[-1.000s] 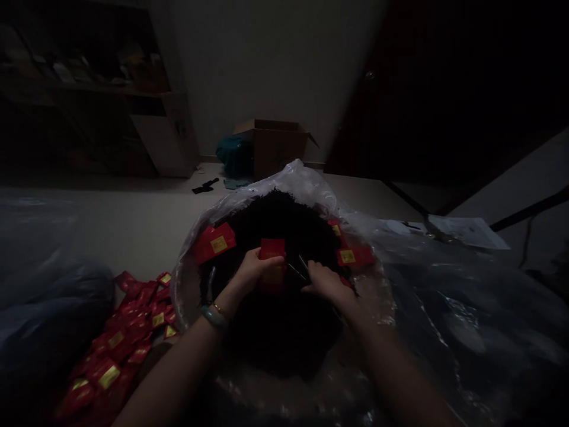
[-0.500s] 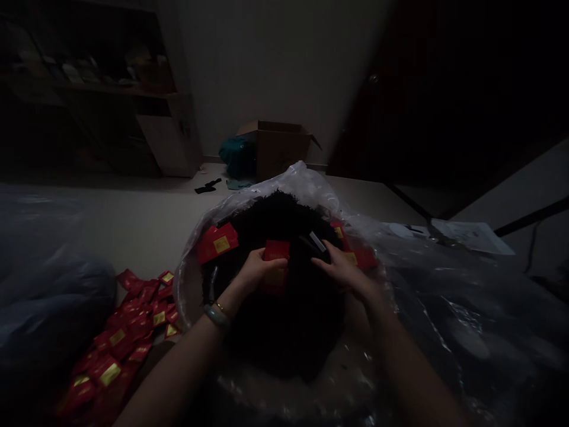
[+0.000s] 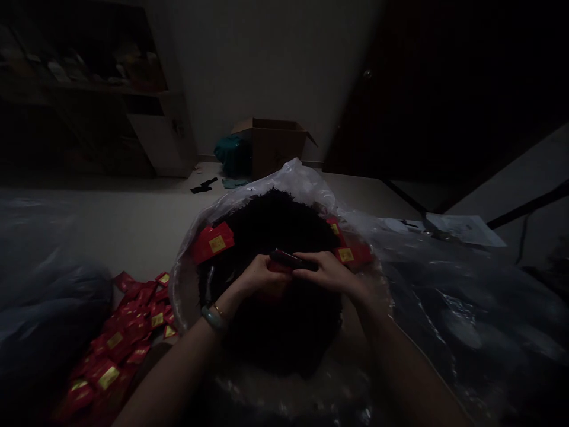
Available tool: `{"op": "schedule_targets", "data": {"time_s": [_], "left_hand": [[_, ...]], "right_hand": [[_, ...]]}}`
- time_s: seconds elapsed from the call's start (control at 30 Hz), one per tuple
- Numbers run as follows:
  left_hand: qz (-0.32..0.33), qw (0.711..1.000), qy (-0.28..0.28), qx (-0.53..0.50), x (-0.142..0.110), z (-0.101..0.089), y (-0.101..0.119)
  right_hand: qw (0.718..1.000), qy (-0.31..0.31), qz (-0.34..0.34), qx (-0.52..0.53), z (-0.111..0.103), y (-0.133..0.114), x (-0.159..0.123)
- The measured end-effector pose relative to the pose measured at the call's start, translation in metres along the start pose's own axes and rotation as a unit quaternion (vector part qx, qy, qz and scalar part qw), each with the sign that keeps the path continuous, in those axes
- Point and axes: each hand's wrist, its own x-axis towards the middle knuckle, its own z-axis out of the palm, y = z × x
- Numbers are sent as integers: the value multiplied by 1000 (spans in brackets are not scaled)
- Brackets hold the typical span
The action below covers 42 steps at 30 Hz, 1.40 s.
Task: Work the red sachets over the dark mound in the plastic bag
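My left hand (image 3: 261,274) is closed on a small red packet (image 3: 278,268), held over the heap of dark, shredded, leaf-like material (image 3: 275,207). My right hand (image 3: 326,270) grips a black scoop-like tool (image 3: 288,258), whose far end is at the top of the packet; in the dim light I cannot tell what the tool carries. The heap fills a round container lined with a clear plastic bag (image 3: 296,173). More red packets with yellow labels lie on its edge, one at left (image 3: 216,242) and others at right (image 3: 351,254).
A pile of red packets (image 3: 115,341) lies on the floor at left, beside a plastic-covered dark bundle (image 3: 53,302). Clear plastic sheeting (image 3: 448,308) spreads at right. An open cardboard box (image 3: 280,148) and a teal bag (image 3: 233,154) stand by the wall.
My right hand has moved left with the black scoop-like tool, bringing it to the top of the red packet. My left hand still holds the packet, now mostly hidden.
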Motion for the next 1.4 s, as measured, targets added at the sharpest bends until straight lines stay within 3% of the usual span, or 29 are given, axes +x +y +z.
{"op": "schedule_targets", "data": {"time_s": [0.33,0.67,0.97,1.23,1.4], "left_hand": [[14,998,28,45,0,0,1],[13,997,31,63,0,1,0],[21,998,59,12,-1,1,3],[29,999,44,-5,1,8,-6],[23,999,32,15,3,5,-9]], "right_hand": [[999,44,9,-2,7,4,3],[999,40,12,4,7,3,3],[996,20,82,-10,-17,-3,-7],[999,32,14,-8,-1,-3,-1],[998,55,13,-23,3,1,0]]}}
